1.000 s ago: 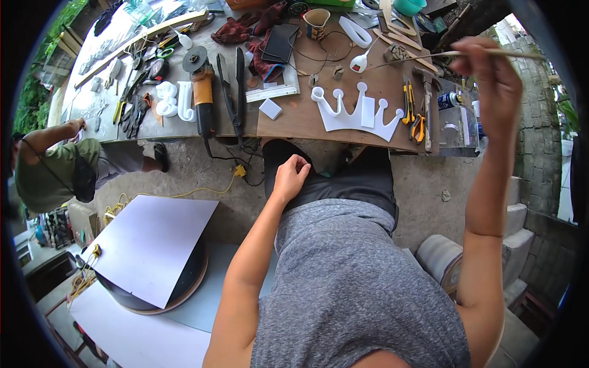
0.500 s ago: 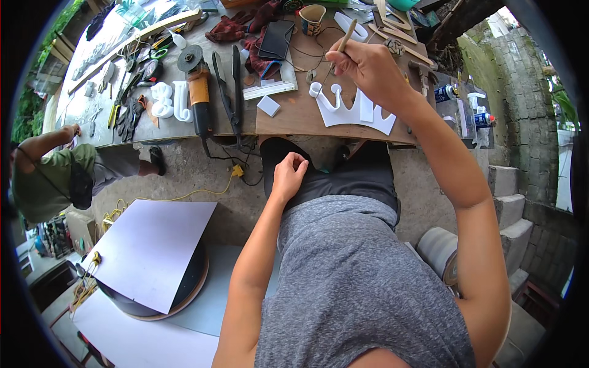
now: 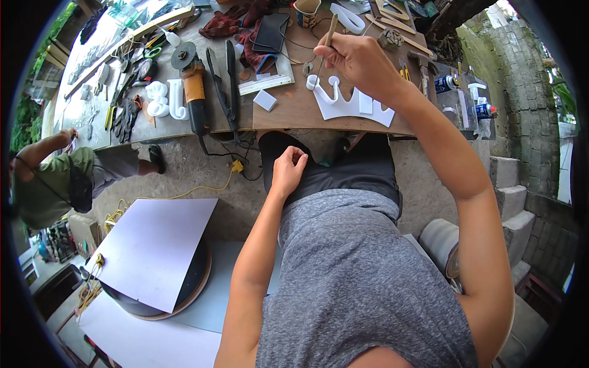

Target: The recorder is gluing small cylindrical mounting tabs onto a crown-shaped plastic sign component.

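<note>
My right hand (image 3: 359,64) is closed round a thin wooden stick (image 3: 332,29) and hovers above the workbench. The stick's upper end points up and away, while a slim lower part reaches down towards a white crown-shaped cutout (image 3: 343,108). That cutout lies flat at the bench's near edge, with rounded knobs on its points and a raised rectangular strip; my right hand and forearm stand over its right part. On my lap rests my left hand (image 3: 289,170), fingers curled in, and I see nothing in it.
Left of the cutout are a small white block (image 3: 265,100), a hair straightener (image 3: 226,86), an angle grinder (image 3: 195,92) and white figure-shaped pieces (image 3: 167,101). Red gloves (image 3: 224,24) and a paper cup (image 3: 306,12) stand farther back. Another person (image 3: 55,178) works at far left.
My right hand has moved slightly left and away with the stick. The whole view has shifted a little. My left hand stays on my lap.
</note>
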The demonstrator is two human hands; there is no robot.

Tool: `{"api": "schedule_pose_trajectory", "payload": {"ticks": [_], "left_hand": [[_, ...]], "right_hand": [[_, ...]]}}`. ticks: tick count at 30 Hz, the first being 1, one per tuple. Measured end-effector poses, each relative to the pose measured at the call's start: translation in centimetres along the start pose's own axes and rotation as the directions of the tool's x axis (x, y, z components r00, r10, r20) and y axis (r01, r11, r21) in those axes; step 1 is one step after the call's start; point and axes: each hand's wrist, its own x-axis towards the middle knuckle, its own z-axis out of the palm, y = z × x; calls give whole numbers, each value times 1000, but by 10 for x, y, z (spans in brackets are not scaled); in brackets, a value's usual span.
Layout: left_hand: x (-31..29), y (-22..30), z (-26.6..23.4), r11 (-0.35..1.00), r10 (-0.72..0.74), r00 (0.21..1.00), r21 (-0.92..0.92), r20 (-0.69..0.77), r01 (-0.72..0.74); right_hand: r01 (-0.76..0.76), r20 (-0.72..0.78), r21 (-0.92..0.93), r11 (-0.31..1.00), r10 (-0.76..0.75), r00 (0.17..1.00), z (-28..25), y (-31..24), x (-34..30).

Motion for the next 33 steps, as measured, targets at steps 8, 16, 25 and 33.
{"api": "schedule_pose_trajectory", "payload": {"ticks": [8, 16, 25, 33], "left_hand": [[0, 2, 0, 1000, -12, 1000, 4, 7, 12], [0, 4, 0, 1000, -19, 999, 10, 26, 19], [0, 3, 1, 1000, -31, 999, 0, 16, 31], [1, 5, 1, 1000, -17, 1000, 10, 7, 17]], "right_hand": [[-21, 32, -52, 998, 23, 999, 0, 2, 0], [-38, 72, -74, 997, 43, 996, -2, 2, -1], [-6, 26, -109, 994, 9, 1000, 1, 6, 2], [58, 1, -138, 989, -59, 998, 1, 9, 0]]}}
